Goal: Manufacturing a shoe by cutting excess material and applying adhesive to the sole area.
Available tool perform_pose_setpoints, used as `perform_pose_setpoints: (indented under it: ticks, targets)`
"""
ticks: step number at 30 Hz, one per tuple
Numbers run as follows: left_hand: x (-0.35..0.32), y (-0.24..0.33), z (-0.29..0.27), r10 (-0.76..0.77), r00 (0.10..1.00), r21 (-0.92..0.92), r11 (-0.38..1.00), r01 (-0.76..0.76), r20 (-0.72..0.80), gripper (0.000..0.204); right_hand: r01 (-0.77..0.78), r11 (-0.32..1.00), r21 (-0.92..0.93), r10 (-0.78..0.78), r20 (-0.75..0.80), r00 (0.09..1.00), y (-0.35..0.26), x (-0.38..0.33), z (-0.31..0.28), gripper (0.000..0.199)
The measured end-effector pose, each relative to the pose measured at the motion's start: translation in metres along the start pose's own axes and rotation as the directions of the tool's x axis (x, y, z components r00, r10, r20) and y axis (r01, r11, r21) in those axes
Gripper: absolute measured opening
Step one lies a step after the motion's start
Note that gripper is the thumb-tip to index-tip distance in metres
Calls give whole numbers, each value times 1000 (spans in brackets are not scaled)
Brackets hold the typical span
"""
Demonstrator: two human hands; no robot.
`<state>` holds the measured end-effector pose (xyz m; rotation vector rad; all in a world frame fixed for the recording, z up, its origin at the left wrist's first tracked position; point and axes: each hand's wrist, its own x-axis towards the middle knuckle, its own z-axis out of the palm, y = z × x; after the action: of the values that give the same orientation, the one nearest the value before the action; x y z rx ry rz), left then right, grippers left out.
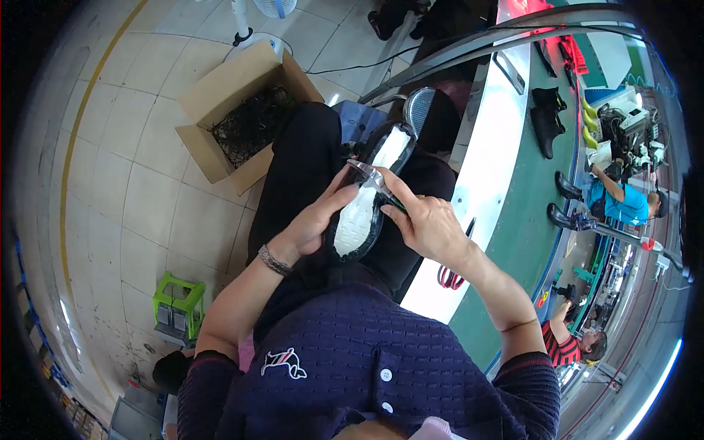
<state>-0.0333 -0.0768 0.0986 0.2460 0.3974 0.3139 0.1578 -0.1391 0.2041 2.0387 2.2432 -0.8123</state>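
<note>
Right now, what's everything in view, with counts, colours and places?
shoe: 1, black with white underside, centre
metal tool: 1, silver, across shoe
cardboard box: 1, brown, upper left
scraps: pile, black, inside box
stool: 1, green, lower left
fan: 1, white and blue, top
scissors: 1, red-handled, on white ledge
worktop: 1, green, right
other shoes: several, black, on worktop
co-workers: at least 2, blue and red-striped tops, right
left hand: 1, bare, at shoe
right hand: 1, bare, on metal tool

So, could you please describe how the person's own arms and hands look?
Short, textured, dark navy sleeves with thin reddish trim. A braided-looking, greyish-brown bracelet circles the left wrist; the right wrist has none. The fingers wear no gloves.
</note>
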Motion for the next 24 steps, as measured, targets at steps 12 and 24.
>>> perform_pose_setpoints:
  ticks: [12,24]
  targets:
    - [-3,-1,-4,11,1000,220,976,-11,1,90,40,997,-73,-32,104,994,-22,2,-21,68]
    - [-11,-28,-5,200,979,274,944,-184,-29,74,40,999,-11,-40,-18,999,-35,-18,-19,71]
